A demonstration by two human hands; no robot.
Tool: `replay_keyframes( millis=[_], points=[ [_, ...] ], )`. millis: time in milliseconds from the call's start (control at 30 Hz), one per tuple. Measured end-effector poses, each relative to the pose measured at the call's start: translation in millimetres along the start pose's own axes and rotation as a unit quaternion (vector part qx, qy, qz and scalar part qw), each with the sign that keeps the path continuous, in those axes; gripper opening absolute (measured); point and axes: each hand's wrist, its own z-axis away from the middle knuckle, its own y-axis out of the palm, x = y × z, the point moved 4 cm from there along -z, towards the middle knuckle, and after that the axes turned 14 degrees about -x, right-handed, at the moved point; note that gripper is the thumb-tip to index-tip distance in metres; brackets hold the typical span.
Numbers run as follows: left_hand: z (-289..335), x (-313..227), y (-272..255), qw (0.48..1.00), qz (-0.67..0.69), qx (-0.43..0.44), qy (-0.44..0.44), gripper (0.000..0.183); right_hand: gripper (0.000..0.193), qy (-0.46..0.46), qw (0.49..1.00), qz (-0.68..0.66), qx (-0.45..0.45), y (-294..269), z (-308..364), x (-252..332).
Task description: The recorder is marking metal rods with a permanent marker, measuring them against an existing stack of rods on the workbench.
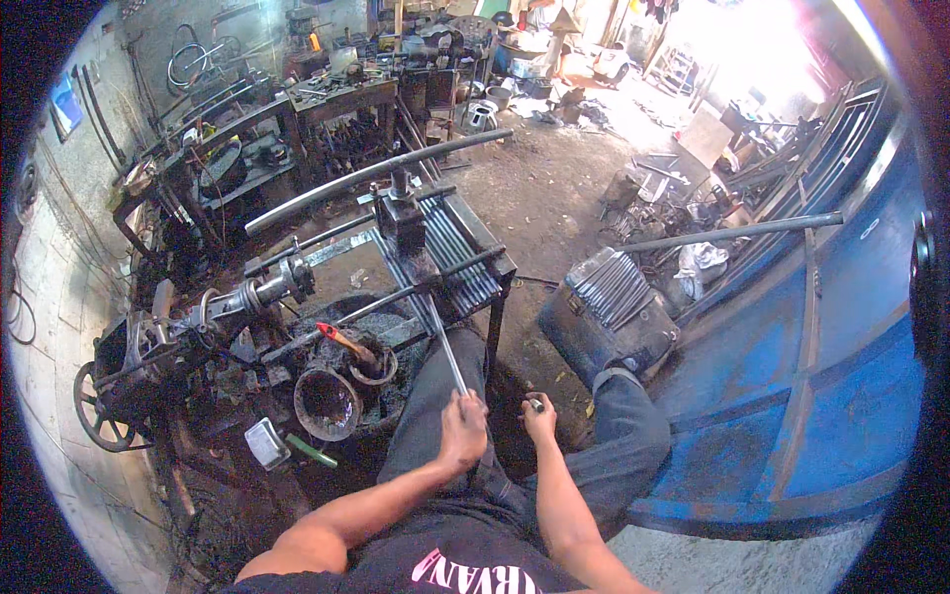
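Note:
My left hand (pixel 461 434) is closed around the near end of a slim metal rod (pixel 450 351). From my fist the rod slants up and away to a metal stand, beside a dark upright block (pixel 404 226). Several similar rods (pixel 457 252) lie side by side on that stand, with a crossbar over them. To the right, my right hand (pixel 540 421) is closed, and a short metal piece (pixel 536 403) shows at its fingers; most of it is hidden. A long bar (pixel 381 178) rests across the top of the block.
At left stands a machine with a handwheel (pixel 104 406). A blackened round can (pixel 328 404) and a red-tipped wooden handle (pixel 341 340) are near my left leg. More rods (pixel 612 289) lie on a dark box (pixel 614 322), with a long pipe (pixel 732 233) behind. Blue metal panels (pixel 762 396) line the right.

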Motion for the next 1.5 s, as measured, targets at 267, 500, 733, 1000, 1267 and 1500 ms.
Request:
replay_keyframes(
  millis=[267, 500, 733, 1000, 1267, 1500],
  points=[
    [83.0, -37.1, -4.7, 0.976, 0.015, 0.205, 0.073, 0.020, 0.018, 0.001, 1.000, -0.009, -0.003, -2.0, 6.7, 13.8],
    [66.9, -39.7, 13.4, 0.945, -0.092, 0.288, 0.125, 0.026, 0.022, 0.004, 0.995, -0.094, 0.046, -5.9, 4.2, 41.7],
    [33.0, -7.2, 14.8, 0.962, -0.112, 0.226, 0.108, 0.021, 0.030, 0.165, 0.813, -0.533, 0.167, -36.9, 23.2, 186.3],
    [50.0, -11.3, 20.8, 0.941, -0.099, 0.315, 0.079, 0.025, 0.027, 0.203, 0.722, -0.659, 0.043, -71.9, 38.0, 208.0],
    [2.6, -52.2, 6.4, 0.894, -0.131, 0.391, 0.177, 0.025, 0.023, 0.118, 0.805, -0.577, 0.069, -76.7, 76.7, 249.8],
    [-86.8, -47.3, -35.8, 0.949, -0.254, 0.085, 0.169, 0.021, 0.022, 0.105, 0.861, -0.487, 0.104, -44.9, 120.9, 249.4]
  ],
)
